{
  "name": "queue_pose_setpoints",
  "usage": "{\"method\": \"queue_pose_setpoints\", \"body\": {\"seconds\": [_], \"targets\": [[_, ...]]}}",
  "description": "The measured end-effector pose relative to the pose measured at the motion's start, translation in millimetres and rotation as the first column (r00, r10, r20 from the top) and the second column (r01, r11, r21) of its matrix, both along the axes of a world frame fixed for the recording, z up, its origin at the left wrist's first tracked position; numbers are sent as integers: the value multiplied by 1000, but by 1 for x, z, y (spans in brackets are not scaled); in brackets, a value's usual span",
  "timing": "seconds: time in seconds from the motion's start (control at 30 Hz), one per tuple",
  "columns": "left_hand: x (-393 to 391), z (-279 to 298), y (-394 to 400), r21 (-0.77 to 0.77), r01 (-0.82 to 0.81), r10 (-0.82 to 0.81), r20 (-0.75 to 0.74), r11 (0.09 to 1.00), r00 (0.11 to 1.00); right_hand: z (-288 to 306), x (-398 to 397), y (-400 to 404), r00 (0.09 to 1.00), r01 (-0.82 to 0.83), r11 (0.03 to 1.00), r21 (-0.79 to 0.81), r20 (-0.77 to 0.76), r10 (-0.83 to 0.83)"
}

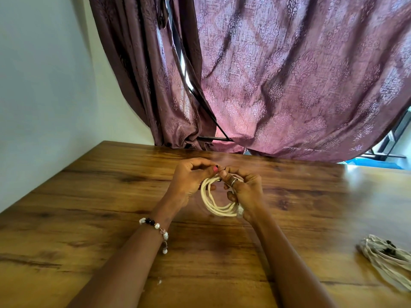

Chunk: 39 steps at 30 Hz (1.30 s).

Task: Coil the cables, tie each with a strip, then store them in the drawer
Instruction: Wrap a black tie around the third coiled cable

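Both forearms over table (93, 196), left hand (189, 181) and right hand (244, 190) pinching white coil (213, 205), second bundle (387, 256) far right

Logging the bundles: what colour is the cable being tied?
Cream-white; the coiled cable, held by both hands, shows in the head view.

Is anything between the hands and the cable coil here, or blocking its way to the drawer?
Nothing between them: the left hand and right hand both already grip the white cable coil above the wooden table. No drawer is in view, so that path cannot be judged.
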<state>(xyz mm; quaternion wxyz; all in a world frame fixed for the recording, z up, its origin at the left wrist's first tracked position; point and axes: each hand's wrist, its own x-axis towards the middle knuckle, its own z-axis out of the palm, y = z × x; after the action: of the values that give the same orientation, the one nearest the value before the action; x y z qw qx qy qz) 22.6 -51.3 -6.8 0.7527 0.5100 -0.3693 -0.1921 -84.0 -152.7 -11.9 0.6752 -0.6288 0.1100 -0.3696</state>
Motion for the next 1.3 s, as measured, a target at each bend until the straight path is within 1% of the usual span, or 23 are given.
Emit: {"method": "queue_pose_setpoints", "body": {"seconds": [0.13, 0.23, 0.3, 0.37, 0.57, 0.8, 0.87, 0.97, 1.1, 1.23, 1.3], "targets": [[0, -1, -1, 7, -14, 14, 92, 1000, 996, 4, -5, -4, 999, -29, 1000, -11, -47, 29], [4, -3, -2, 56, -16, 11, 104, 998, 995, 6, -7, -7, 994, -63, 998, -25, -92, 61], [8, -4, -2, 94, -23, 9, 148, 995, 989, 5, -6, -7, 990, -76, 997, -19, -120, 74], [11, -4, -2, 122, -16, -7, 186, 992, 983, 5, -6, -8, 987, -90, 996, -9, -131, 88], [11, 2, 1, 197, 18, -66, 239, 980, 969, 6, -8, -10, 981, -117, 993, -24, -158, 112], [10, 1, 3, 192, 55, -96, 207, 980, 974, 5, -8, -12, 977, -124, 992, -22, -179, 118], [11, 2, 4, 206, 48, -94, 218, 977, 971, 5, -8, -12, 977, -127, 991, -34, -178, 120], [12, 3, 5, 219, 31, -89, 257, 975, 962, 5, -7, -11, 979, -131, 991, -34, -164, 124], [12, 4, 7, 241, 29, -101, 293, 970, 951, 4, -6, -10, 978, -107, 992, -63, -186, 94], [18, 1, 4, 221, -5, -83, 387, 975, 918, 4, -7, -11, 975, -94, 991, -92, -210, 73], [21, 0, 4, 204, -14, -73, 411, 979, 909, 4, -6, -10, 975, -85, 992, -93, -211, 64]]}}
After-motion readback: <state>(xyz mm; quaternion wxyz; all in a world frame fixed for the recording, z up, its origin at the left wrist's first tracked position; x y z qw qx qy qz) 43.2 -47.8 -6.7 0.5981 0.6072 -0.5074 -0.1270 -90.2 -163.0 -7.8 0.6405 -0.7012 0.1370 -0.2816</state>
